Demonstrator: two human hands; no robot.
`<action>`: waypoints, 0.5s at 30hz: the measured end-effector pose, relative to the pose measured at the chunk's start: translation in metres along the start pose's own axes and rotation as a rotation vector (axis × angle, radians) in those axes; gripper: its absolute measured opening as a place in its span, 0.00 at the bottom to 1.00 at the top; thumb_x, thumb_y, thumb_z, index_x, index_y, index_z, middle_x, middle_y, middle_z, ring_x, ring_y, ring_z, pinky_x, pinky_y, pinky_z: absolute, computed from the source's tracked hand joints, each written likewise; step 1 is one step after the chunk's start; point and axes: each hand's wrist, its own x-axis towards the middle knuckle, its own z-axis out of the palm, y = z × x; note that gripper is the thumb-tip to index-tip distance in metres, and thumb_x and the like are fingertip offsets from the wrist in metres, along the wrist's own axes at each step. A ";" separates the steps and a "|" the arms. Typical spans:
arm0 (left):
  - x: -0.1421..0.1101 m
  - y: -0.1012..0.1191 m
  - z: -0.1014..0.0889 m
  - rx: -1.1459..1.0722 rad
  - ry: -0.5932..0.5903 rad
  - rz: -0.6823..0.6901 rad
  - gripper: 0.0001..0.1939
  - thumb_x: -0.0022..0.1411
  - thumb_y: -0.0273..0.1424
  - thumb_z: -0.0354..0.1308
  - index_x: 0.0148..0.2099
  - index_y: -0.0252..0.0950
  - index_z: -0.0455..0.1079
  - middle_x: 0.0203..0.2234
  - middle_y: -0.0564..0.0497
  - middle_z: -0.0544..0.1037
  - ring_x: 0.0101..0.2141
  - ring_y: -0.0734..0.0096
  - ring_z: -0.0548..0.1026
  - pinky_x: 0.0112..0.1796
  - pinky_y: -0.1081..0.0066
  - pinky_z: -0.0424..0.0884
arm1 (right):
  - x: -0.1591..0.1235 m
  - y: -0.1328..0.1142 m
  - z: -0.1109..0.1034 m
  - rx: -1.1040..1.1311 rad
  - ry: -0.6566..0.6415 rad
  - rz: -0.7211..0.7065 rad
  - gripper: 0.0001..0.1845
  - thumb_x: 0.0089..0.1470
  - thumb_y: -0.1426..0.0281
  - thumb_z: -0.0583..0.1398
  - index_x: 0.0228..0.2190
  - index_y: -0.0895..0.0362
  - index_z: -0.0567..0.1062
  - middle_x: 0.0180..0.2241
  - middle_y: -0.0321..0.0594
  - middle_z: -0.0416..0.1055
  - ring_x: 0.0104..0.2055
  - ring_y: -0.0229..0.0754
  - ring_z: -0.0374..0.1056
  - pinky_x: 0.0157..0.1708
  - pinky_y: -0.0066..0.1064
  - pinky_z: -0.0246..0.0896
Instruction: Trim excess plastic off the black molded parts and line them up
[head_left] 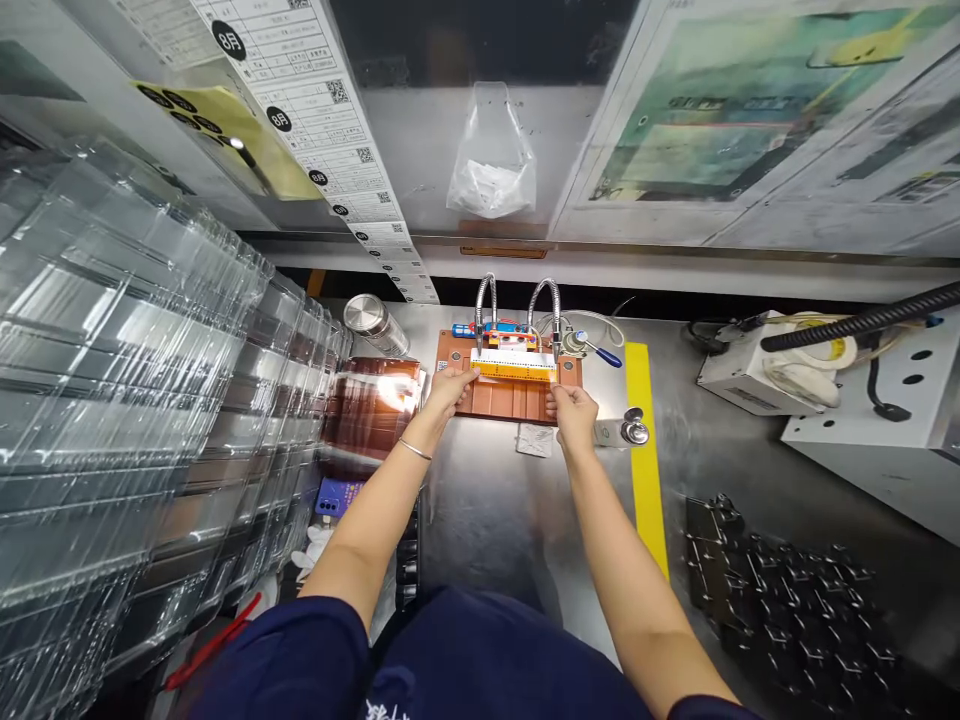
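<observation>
A long strip (514, 370), white along its far side and orange along its near side, with a row of dark dots, lies across a copper-coloured fixture (499, 402). My left hand (448, 390) pinches the strip's left end between thumb and fingers. At the right end, my right hand (574, 412) closes on the strip's near corner with bent fingers. Two bendable metal nozzles (555, 318) arch over the fixture, their tips pointing down close to the strip's ends. Behind the strip sits a small block with blue and orange parts (514, 340).
Stacked clear plastic trays (150, 380) rise on the left, beside a copper-coloured stack (371, 410) and a steel-lidded jar (377, 322). A pump bottle (622, 430) stands right of the fixture by yellow tape (646, 460). Black metal-pinned parts (795, 600) and a white machine (772, 370) lie farther right.
</observation>
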 end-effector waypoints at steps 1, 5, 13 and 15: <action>0.002 0.000 0.001 -0.001 0.026 -0.012 0.19 0.55 0.41 0.65 0.26 0.35 0.61 0.13 0.62 0.63 0.12 0.85 0.56 0.14 0.80 0.52 | 0.003 -0.001 0.001 0.001 0.022 0.015 0.13 0.42 0.60 0.63 0.21 0.55 0.67 0.13 0.30 0.66 0.13 0.32 0.60 0.13 0.24 0.59; 0.006 0.003 0.004 -0.021 0.100 -0.070 0.19 0.52 0.37 0.67 0.23 0.36 0.59 0.12 0.62 0.61 0.12 0.84 0.56 0.15 0.79 0.49 | 0.007 -0.006 0.004 0.012 0.105 0.068 0.11 0.40 0.66 0.64 0.19 0.55 0.66 0.12 0.29 0.65 0.12 0.30 0.58 0.11 0.22 0.57; 0.006 0.011 0.004 -0.104 0.146 -0.156 0.23 0.45 0.33 0.71 0.22 0.38 0.55 0.10 0.63 0.57 0.11 0.84 0.52 0.15 0.79 0.45 | 0.007 -0.015 0.007 0.042 0.141 0.131 0.09 0.40 0.71 0.63 0.18 0.57 0.67 0.11 0.28 0.65 0.11 0.28 0.57 0.10 0.18 0.54; 0.007 0.012 0.003 -0.142 0.138 -0.186 0.25 0.43 0.33 0.72 0.22 0.38 0.54 0.10 0.64 0.56 0.11 0.85 0.51 0.14 0.79 0.43 | 0.007 -0.017 0.007 0.049 0.140 0.142 0.10 0.40 0.72 0.64 0.17 0.57 0.66 0.11 0.28 0.65 0.11 0.28 0.57 0.10 0.18 0.53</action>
